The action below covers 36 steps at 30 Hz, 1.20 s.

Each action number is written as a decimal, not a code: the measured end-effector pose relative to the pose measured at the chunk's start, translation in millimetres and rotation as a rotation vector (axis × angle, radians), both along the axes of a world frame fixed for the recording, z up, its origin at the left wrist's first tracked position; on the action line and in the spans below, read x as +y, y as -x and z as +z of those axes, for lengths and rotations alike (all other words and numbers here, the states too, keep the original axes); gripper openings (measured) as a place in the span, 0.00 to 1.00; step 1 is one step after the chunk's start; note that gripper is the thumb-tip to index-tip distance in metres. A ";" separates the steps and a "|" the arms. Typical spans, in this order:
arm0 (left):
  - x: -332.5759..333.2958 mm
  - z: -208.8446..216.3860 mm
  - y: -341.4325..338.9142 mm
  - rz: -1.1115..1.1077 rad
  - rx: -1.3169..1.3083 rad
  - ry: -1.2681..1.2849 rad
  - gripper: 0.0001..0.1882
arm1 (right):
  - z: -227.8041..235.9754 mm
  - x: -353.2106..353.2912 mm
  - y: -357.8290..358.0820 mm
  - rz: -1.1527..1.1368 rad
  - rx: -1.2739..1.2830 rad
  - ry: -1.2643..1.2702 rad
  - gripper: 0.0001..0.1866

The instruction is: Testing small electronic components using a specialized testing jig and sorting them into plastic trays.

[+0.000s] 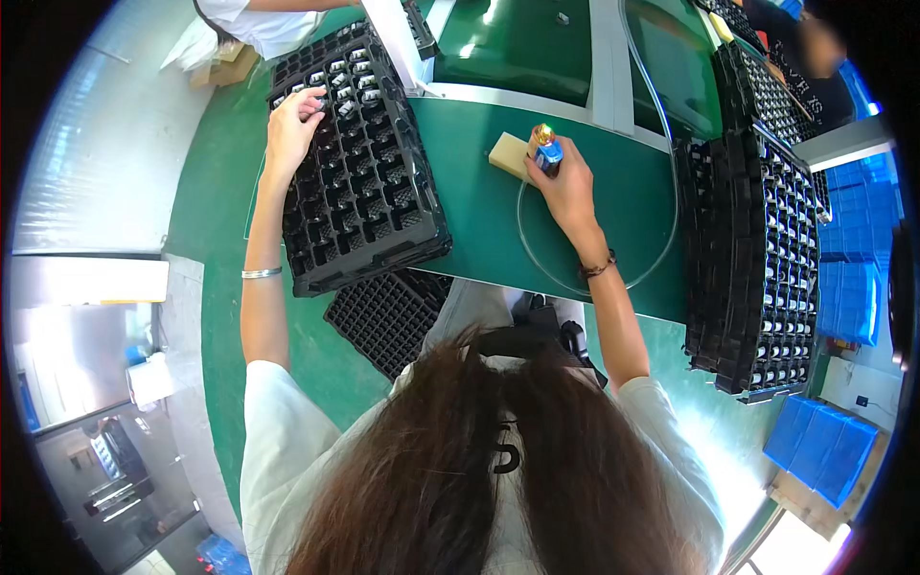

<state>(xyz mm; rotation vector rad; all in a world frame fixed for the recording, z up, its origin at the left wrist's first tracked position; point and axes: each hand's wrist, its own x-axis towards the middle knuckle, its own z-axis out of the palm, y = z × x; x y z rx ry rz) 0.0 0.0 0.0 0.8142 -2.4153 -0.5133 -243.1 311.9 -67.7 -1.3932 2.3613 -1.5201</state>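
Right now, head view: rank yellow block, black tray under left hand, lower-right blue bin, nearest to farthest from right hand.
1. Yellow block: just left of the right hand.
2. Black tray: farther left, under the left hand.
3. Blue bin: lower right, off the table.

The left hand [292, 129] is over a black tray [374, 259], the right hand [568, 192] outside.

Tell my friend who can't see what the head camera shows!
A person's left hand is at small parts in a black tray; the right hand holds a blue tool near a yellow block on a green table.
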 end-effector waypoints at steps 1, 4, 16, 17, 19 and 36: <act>-0.9 0.5 -1.6 0.016 -0.030 0.047 0.18 | 3.2 4.1 -3.0 -0.003 -0.038 -0.038 0.19; -1.9 -4.1 -4.0 0.037 -0.040 0.128 0.16 | 1.8 8.6 -4.7 -0.008 -0.075 -0.059 0.18; -21.7 -9.3 5.2 0.092 -0.122 0.160 0.12 | -0.3 12.3 -0.8 -0.073 -0.085 0.060 0.15; -24.0 -6.8 7.2 0.082 -0.155 0.177 0.13 | -1.6 7.4 -1.1 -0.096 -0.078 0.085 0.14; -34.6 -6.0 8.6 0.060 -0.161 0.144 0.13 | 5.0 -4.9 -2.4 -0.121 -0.026 0.072 0.12; -14.9 2.5 -39.5 -0.049 0.271 -0.394 0.17 | 158.3 533.7 116.3 -1.158 0.210 0.449 0.08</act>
